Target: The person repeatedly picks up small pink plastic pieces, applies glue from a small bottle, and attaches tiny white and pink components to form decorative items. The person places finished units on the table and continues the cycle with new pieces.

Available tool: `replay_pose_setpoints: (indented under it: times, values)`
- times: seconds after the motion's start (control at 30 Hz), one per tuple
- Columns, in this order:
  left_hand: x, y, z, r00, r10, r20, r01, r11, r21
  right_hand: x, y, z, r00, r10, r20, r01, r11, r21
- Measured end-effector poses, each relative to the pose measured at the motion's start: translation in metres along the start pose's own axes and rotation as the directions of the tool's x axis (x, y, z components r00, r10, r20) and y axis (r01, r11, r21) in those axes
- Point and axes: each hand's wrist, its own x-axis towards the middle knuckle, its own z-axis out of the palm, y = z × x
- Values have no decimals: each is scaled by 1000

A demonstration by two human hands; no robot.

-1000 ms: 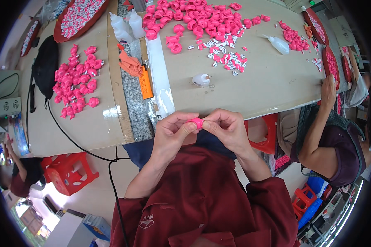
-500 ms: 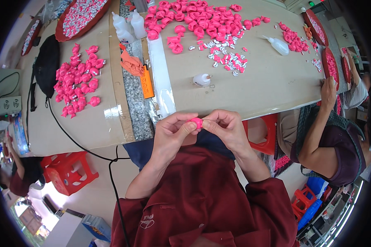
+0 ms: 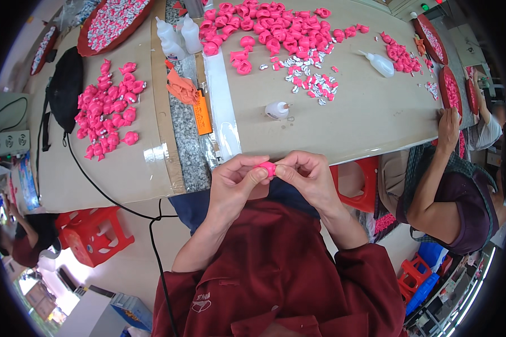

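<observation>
Between my two hands, just off the table's near edge, is a small pink rounded plastic piece (image 3: 268, 167). My left hand (image 3: 237, 177) pinches it from the left with thumb and fingers, and my right hand (image 3: 305, 175) pinches it from the right. Fingers cover most of the piece, so its details are hidden. Beyond my hands a small white squeeze bottle (image 3: 276, 110) lies on its side. Farther off are a heap of hollow pink pieces (image 3: 281, 31) and a scatter of small white and pink bits (image 3: 315, 81).
Pink figures (image 3: 108, 109) cover part of the table at left, beside a black bag (image 3: 66, 90). White bottles (image 3: 177, 36), an orange cloth (image 3: 183, 87) and an orange box (image 3: 203, 115) stand near a granite strip. A co-worker's arm (image 3: 433, 168) is at right. A black cable (image 3: 101, 191) crosses the edge.
Both hands keep their pinch on the pink piece and have barely moved. The view has shifted very slightly.
</observation>
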Motion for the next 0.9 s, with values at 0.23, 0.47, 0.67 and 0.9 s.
replay_pose_setpoints:
  times: [0.23, 0.47, 0.67, 0.9]
  values:
    - [0, 0, 0, 1000, 3, 2, -3, 1000, -14, 0, 1, -1, 1000, -4, 8, 4, 1000, -4]
    - [1, 3, -1, 1000, 3, 3, -3, 1000, -24, 3, -4, 2, 999, -19, 40, 17, 999, 42]
    - [2, 3, -4, 1000, 21, -4, -21, 1000, -14, 6, -4, 3, 999, -3, 37, 2, 999, 36]
    - [1, 11, -10, 999, 25, -44, -25, 1000, 14, 11, -3, 10, 1000, 26, 14, -26, 999, 30]
